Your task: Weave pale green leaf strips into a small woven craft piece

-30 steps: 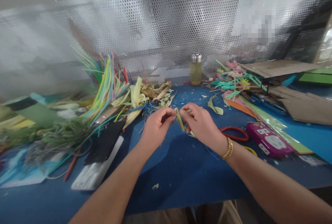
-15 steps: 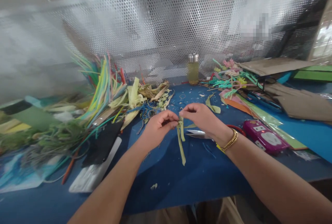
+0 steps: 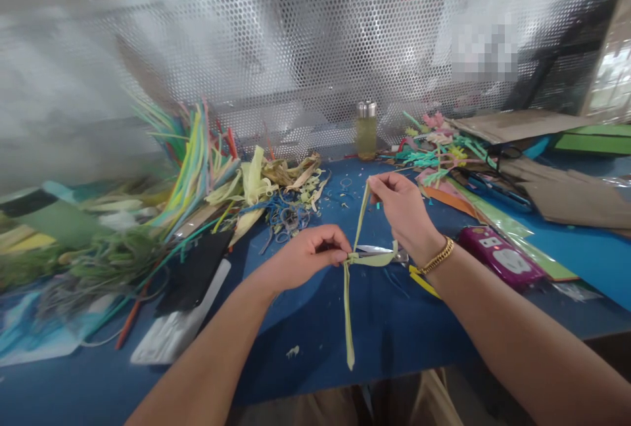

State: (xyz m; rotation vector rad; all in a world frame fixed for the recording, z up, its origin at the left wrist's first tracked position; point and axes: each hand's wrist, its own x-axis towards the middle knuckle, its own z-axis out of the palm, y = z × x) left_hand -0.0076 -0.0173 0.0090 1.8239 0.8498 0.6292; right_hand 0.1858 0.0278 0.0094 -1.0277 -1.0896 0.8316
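Observation:
Pale green husk strips (image 3: 348, 317) meet at a small woven or knotted spot, which my left hand (image 3: 313, 256) pinches between thumb and fingertips. One strip hangs down from there toward the table's front edge, and another curves off to the right. My right hand (image 3: 401, 206) is closed on the upper end of a third strip and holds it taut, up and to the right. Behind the strips lie scissors (image 3: 367, 250), their blades partly covered and a yellow handle showing under my right wrist.
Dried corn husks (image 3: 254, 179) and blue string (image 3: 288, 212) lie at left centre. A phone-like black slab (image 3: 194, 268) is at left. A lidded bottle (image 3: 366, 133) stands by the perforated metal panel (image 3: 335, 45). On the right are a purple power strip (image 3: 500, 255) and cardboard (image 3: 576, 196).
My right hand has moved up and right, drawing a husk strip out from the pinched spot. My left hand has shifted slightly right and down. The hanging strip reaches lower.

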